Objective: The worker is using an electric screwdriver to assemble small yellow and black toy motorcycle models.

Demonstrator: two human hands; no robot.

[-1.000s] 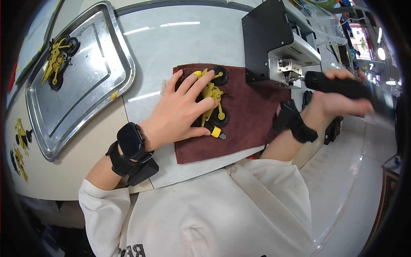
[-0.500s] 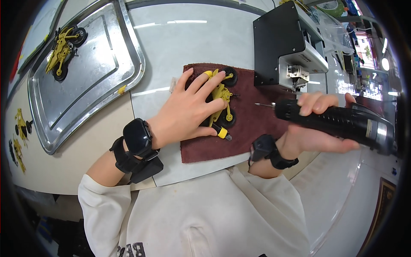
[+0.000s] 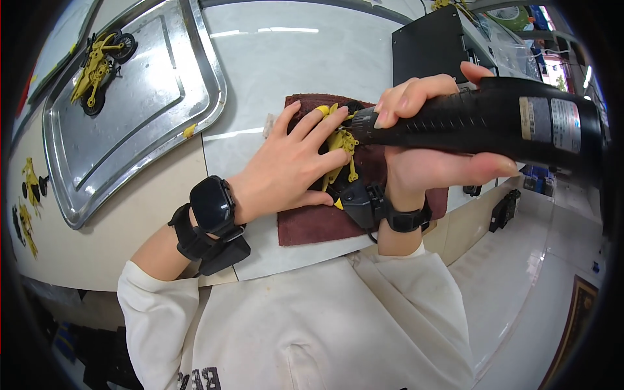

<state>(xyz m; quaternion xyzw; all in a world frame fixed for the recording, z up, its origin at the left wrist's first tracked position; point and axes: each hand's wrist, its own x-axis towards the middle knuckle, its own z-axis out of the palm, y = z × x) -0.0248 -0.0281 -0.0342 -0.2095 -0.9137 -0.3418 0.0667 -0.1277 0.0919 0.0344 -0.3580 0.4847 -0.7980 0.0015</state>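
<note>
A yellow toy motorcycle point(image 3: 338, 144) with black wheels lies on a dark red cloth point(image 3: 312, 227). My left hand point(image 3: 279, 159) holds it down, fingers stretched across its body and thumb along its near end. In my right hand point(image 3: 429, 166) is a black electric screwdriver point(image 3: 484, 120), gripped round the barrel with its front end right at the motorcycle's upper right part. The bit's contact point is hidden. A small yellow piece point(image 3: 338, 203) shows beside my left thumb, partly covered by the black device on my right wrist.
At the left is a metal tray point(image 3: 218, 107) bearing another yellow toy motorcycle point(image 3: 94, 71) and a small yellow piece point(image 3: 189, 131). More yellow toy parts point(image 3: 31, 182) lie at the table's left edge. A black box-shaped machine point(image 3: 426, 49) stands behind my right hand.
My right hand has brought the screwdriver left and slightly up, from beside the cloth onto the motorcycle. My left hand keeps its hold on the toy.
</note>
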